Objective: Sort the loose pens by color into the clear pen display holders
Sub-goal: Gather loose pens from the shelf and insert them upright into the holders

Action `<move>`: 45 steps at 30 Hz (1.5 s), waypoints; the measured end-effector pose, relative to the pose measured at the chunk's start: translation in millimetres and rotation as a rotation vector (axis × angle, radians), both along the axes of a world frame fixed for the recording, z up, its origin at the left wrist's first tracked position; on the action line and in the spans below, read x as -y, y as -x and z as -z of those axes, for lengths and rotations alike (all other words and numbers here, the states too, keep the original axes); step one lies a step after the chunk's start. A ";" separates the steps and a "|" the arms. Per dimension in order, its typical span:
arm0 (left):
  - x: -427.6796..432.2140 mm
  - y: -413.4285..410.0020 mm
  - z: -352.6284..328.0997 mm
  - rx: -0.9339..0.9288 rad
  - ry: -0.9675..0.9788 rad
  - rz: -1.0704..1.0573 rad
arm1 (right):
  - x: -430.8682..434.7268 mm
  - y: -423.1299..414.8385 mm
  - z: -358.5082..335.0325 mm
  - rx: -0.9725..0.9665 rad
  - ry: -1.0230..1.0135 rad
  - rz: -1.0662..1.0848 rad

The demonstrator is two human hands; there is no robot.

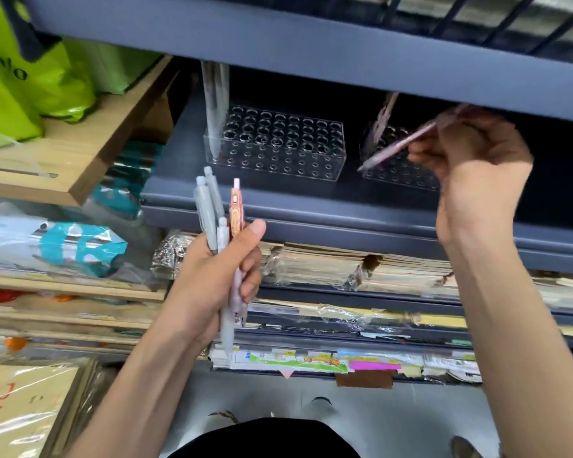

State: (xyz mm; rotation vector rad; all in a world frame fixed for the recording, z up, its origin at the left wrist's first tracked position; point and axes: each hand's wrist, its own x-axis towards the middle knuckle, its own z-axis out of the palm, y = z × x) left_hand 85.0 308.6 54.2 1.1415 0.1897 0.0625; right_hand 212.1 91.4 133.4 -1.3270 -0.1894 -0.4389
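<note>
The person stood before a dark grey metal shelf (pixel 311 206) that carried two clear plastic pen holders with rows of round holes, side by side. The left clear holder (pixel 278 150) had pale grey pens (pixel 214 107) standing at its left end. The right clear holder (pixel 401 176) had one pinkish pen (pixel 382 119) upright at its left side.

The right hand (pixel 477 173) pinched a pale pink pen (pixel 401 145) in its curled fingers, though this part was blurred. The pen lay slanted: its long axis ran from the fingers down and to the left, and its tip was in front of the right clear holder. So the holes were below and left of the fingers, and the right hand was clearly the nearer one.

The left hand (pixel 212 279) was lower, in front of the shelf edge. It gripped a bundle of grey pens and one orange-pink pen (pixel 217 223), which pointed upward. I judged that the slanted pen must be turned more upright to enter a hole.
</note>
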 end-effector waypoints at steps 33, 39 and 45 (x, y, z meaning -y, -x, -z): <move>4.4 7.6 -6.5 -0.065 0.023 0.007 | 3.1 -51.5 6.5 0.074 0.950 0.347; 5.8 2.2 -2.7 -0.094 0.032 -0.014 | 5.1 -44.5 2.9 -0.017 0.834 0.249; 4.6 3.6 3.4 0.050 -0.007 0.038 | -10.0 9.7 8.0 0.077 0.434 0.314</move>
